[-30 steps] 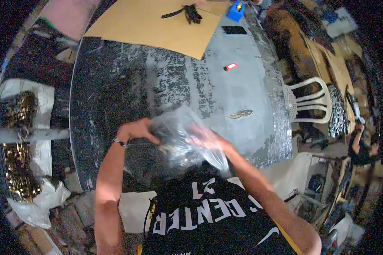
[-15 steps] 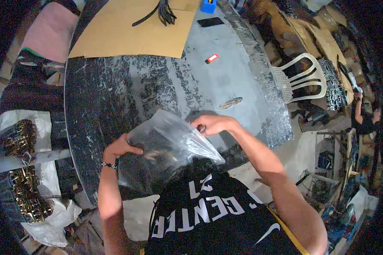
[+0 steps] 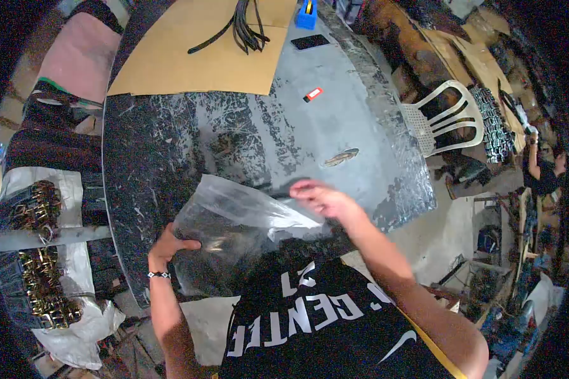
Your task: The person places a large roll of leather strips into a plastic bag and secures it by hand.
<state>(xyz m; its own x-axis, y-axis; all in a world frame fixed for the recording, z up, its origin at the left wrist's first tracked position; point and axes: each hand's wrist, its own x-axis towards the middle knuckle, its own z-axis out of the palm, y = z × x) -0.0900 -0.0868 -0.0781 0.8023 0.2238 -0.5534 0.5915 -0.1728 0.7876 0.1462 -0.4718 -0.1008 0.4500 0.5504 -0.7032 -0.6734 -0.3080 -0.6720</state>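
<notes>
A clear plastic bag (image 3: 234,208) spreads over the near edge of the table, in front of my body. My left hand (image 3: 171,246) grips its left side, thumb on top and fingers behind the film. Something light brown shows through the plastic near that thumb, too blurred to name. By the bag's upper right edge, my right hand (image 3: 325,201) is raised with its fingers curled together. Whether those fingertips hold anything is hidden by blur; the bag's film lies just below and left of them.
Brown cardboard (image 3: 189,57) with dark strips (image 3: 246,31) covers the far left table. A blue tape dispenser (image 3: 306,16), phone (image 3: 310,42), red-and-black small box (image 3: 313,95) and thin brownish bundle (image 3: 341,157) lie rightward. A plastic chair (image 3: 449,120) stands right; buckled straps (image 3: 41,265) hang left.
My right hand has moved slightly right and down, coming away from the bag's edge. The bag has sunk lower and flatter, and my left hand has moved a little down and left with it.
</notes>
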